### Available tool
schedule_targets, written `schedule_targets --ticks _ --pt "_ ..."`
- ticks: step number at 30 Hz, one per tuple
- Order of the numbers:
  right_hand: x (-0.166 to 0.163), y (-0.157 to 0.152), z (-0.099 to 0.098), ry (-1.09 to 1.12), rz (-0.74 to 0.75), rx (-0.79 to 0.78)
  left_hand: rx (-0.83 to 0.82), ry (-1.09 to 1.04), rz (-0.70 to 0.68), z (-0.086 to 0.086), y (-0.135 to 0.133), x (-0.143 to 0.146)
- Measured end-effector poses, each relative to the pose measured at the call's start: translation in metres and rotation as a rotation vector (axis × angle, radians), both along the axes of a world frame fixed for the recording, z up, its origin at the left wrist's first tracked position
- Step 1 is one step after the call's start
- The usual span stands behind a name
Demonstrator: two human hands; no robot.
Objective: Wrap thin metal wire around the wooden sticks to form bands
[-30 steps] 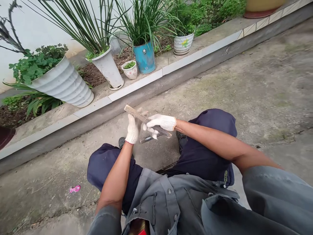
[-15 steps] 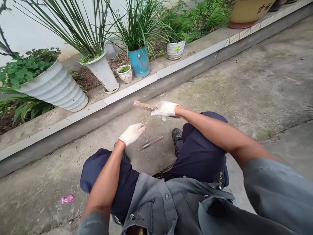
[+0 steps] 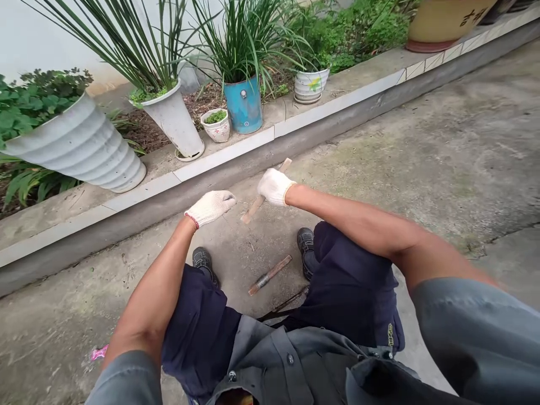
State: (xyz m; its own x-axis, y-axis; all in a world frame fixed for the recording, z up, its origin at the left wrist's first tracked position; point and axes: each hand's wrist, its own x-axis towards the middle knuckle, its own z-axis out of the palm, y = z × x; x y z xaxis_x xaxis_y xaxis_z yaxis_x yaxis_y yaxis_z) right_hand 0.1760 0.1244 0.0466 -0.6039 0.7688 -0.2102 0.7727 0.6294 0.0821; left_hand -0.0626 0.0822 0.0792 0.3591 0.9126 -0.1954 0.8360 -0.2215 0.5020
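My left hand [image 3: 213,207], in a white knitted glove, is closed in a pinch. A thin pale string [image 3: 241,201] runs from its fingertips toward the stick; whether it is string or wire is hard to see. My right hand [image 3: 274,185], gloved alike, is wrapped round the middle of a flat wooden stick [image 3: 253,209], whose two ends stick out on either side of the fist. On the concrete between my shoes lies a second wooden stick [image 3: 278,266] with dark strand wound round part of it [image 3: 262,280].
A low tiled ledge [image 3: 228,151] runs across in front, bearing a blue pot [image 3: 243,107], a small white pot [image 3: 216,131], tall white planters [image 3: 175,121] and a yellow pot [image 3: 442,25]. A pink object [image 3: 99,352] lies on the concrete by my left arm.
The stick in my right hand has turned, its near end swinging down toward me. My left hand has moved up and left, still pinching the string. The view has shifted slightly.
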Motion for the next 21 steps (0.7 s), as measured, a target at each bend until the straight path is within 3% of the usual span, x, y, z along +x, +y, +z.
schedule_targets --ticks 3,5,9,12,15,17,21 --pt "0.004 0.001 0.0 0.093 0.11 -0.211 -0.018 -0.061 0.061 -0.014 0.011 -0.004" --pt "0.004 0.001 0.003 0.191 0.105 -0.288 -0.055 -0.165 0.076 -0.025 0.015 -0.003" --pt "0.002 0.012 0.004 0.355 -0.05 -0.206 -0.239 -0.475 0.123 -0.047 0.013 0.01" --pt "0.006 0.03 0.0 0.352 -0.257 -0.113 -0.412 -0.552 0.132 -0.056 0.006 0.025" --pt "0.014 0.048 -0.006 0.279 -0.348 -0.019 -0.507 -0.576 0.071 -0.054 0.001 0.035" --pt "0.016 0.054 -0.012 0.172 -0.346 0.011 -0.484 -0.516 0.035 -0.049 0.002 0.036" --pt "0.008 0.049 -0.025 -0.03 -0.293 -0.002 -0.272 -0.264 0.007 -0.04 0.012 0.029"
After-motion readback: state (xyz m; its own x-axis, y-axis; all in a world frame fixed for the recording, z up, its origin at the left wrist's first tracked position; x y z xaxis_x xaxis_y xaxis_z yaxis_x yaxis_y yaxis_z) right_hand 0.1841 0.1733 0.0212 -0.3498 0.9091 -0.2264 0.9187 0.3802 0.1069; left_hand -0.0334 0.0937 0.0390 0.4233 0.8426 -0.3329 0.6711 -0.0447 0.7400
